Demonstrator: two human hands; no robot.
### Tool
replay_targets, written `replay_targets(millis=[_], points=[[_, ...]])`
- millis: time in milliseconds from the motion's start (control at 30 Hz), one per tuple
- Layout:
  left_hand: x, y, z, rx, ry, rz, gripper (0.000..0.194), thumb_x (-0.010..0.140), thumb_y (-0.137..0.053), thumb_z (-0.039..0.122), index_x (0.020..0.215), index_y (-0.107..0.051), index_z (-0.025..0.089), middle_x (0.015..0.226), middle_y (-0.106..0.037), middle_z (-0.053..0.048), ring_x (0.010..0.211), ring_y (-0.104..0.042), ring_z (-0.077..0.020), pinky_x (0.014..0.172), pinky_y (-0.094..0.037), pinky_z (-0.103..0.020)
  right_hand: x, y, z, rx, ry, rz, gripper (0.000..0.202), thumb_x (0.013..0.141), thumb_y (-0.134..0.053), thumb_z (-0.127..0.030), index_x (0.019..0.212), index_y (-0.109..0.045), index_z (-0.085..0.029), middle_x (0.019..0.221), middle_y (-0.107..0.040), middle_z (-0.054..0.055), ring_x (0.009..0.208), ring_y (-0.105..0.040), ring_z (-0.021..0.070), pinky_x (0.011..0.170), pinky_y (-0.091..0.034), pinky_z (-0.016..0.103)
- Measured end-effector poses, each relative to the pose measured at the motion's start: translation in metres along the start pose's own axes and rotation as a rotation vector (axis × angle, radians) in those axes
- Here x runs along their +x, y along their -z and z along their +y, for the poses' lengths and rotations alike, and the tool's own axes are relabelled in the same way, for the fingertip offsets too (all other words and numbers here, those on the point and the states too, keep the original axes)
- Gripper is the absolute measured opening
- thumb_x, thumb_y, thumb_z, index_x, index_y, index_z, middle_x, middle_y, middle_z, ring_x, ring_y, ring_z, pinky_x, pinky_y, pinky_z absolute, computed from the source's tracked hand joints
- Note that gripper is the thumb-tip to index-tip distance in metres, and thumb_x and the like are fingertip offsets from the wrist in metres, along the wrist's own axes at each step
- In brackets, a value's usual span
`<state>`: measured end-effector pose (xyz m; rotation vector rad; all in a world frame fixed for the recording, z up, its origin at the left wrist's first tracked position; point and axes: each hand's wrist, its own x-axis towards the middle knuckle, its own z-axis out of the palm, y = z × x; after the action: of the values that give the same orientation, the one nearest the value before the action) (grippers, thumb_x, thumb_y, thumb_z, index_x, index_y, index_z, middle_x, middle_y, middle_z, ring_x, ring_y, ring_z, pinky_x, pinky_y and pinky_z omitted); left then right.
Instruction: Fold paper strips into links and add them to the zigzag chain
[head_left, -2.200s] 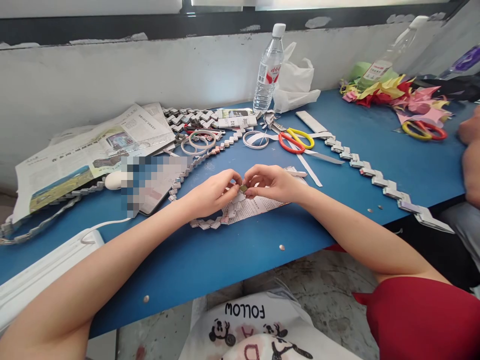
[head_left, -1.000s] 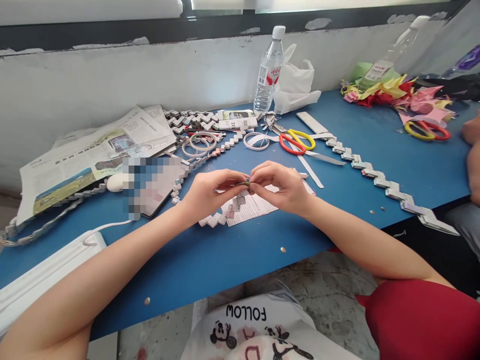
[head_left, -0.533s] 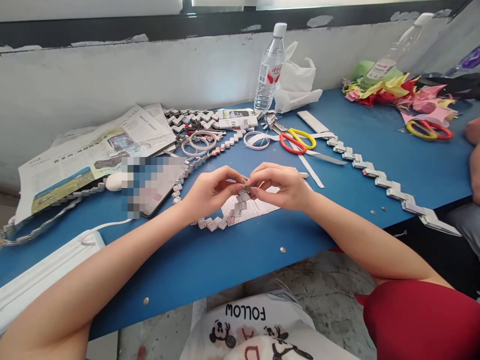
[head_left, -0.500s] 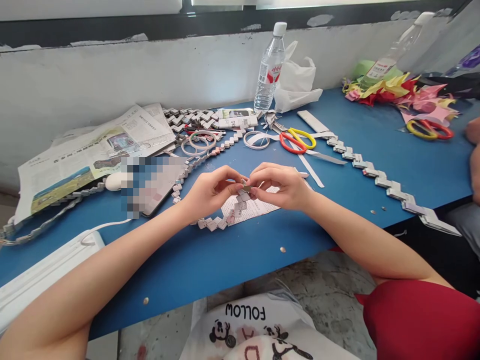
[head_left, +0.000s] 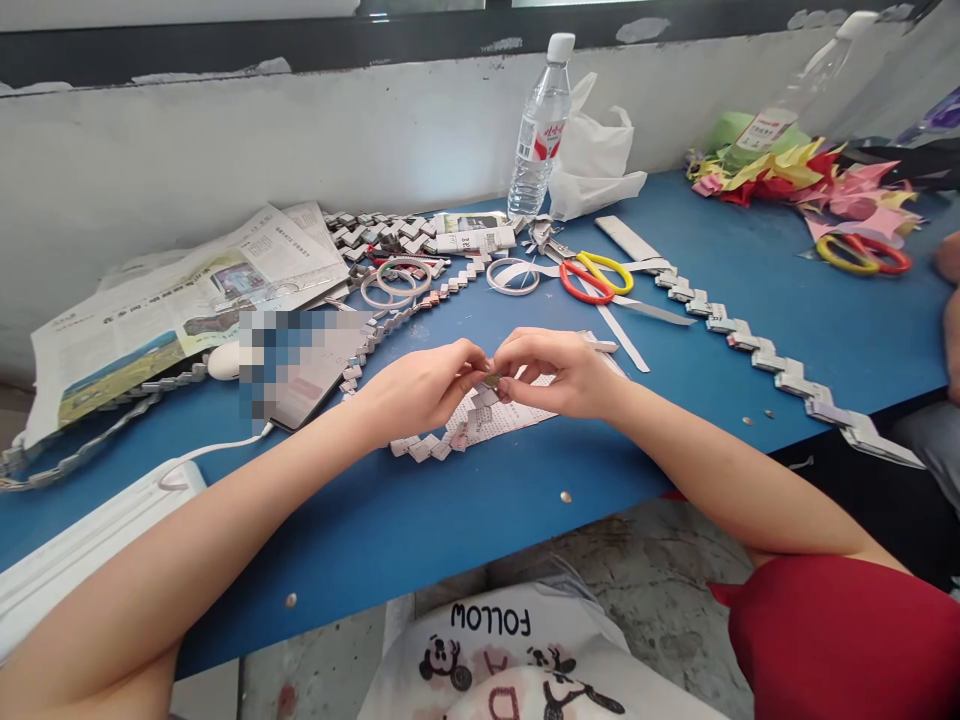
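My left hand point(head_left: 435, 385) and my right hand point(head_left: 551, 372) meet over the middle of the blue table point(head_left: 480, 510). Both pinch the upper end of a folded paper chain point(head_left: 431, 447), a zigzag of small newsprint links. The chain hangs from my fingertips, curves left along the table and runs back toward the far side. My fingers partly hide the held end, so its exact fold cannot be made out. Under my right hand lies a printed paper sheet point(head_left: 517, 410), with loose paper strips point(head_left: 622, 338) just beyond it.
Scissors point(head_left: 600, 277), tape rolls point(head_left: 513, 275) and a water bottle point(head_left: 538, 130) stand farther back. Newspapers point(head_left: 187, 290) and a phone point(head_left: 322, 375) lie left, near a white power strip point(head_left: 97, 550). Another zigzag chain point(head_left: 750, 345) stretches right. At the right edge shows another person's arm point(head_left: 951, 330).
My left hand has turned slightly, its fingers now more closed over the chain's end. My right hand stays nearly in place. The view has shifted a little.
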<state>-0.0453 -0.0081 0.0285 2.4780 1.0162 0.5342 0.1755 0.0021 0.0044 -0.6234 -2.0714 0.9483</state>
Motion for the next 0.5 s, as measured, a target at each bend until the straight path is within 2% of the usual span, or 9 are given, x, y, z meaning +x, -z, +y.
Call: replay_targets(millis=[133, 233, 367, 500], points=[[0.0021, 0.0008, -0.0001, -0.061, 0.011, -0.052, 0.016, 0.094, -0.039, 0.03, 0.098, -0.05, 0.019, 0.086, -0.067, -0.005, 0.073, -0.063, -0.0178, 0.066, -0.045, -0.028, 0.0008, -0.0005, -0.0007, 0.091, -0.099, -0.053, 0.018, 0.08, -0.062, -0.013, 0.097, -0.063, -0.019, 0.089, -0.063, 0.002, 0.075, -0.066, 0.012, 0.06, -0.06, 0.023], [0.0041, 0.0003, -0.0017, -0.17, 0.024, -0.074, 0.016, 0.095, -0.038, 0.031, 0.097, -0.05, 0.02, 0.092, -0.065, -0.005, 0.079, -0.061, -0.0173, 0.071, -0.046, -0.029, 0.0019, -0.0015, -0.0018, 0.134, -0.158, -0.07, 0.017, 0.079, -0.067, -0.021, 0.095, -0.062, -0.019, 0.088, -0.064, 0.002, 0.073, -0.065, 0.0122, 0.061, -0.06, 0.025], [0.0053, -0.0028, -0.0043, -0.228, 0.003, -0.064, 0.016, 0.094, -0.037, 0.029, 0.092, -0.05, 0.02, 0.101, -0.059, -0.008, 0.085, -0.057, -0.0179, 0.076, -0.047, -0.032, 0.0038, -0.0039, -0.0015, 0.166, -0.214, -0.071, 0.019, 0.077, -0.071, -0.028, 0.09, -0.06, -0.019, 0.082, -0.064, 0.0, 0.067, -0.065, 0.0126, 0.057, -0.056, 0.025], [0.0049, -0.0079, -0.0064, -0.221, 0.022, -0.046, 0.015, 0.094, -0.036, 0.029, 0.091, -0.047, 0.019, 0.096, -0.058, -0.008, 0.08, -0.054, -0.0175, 0.072, -0.046, -0.032, 0.0044, -0.0048, -0.0003, 0.208, -0.257, -0.073, 0.017, 0.077, -0.07, -0.024, 0.089, -0.059, -0.019, 0.082, -0.062, 0.0, 0.068, -0.065, 0.0125, 0.058, -0.055, 0.026]])
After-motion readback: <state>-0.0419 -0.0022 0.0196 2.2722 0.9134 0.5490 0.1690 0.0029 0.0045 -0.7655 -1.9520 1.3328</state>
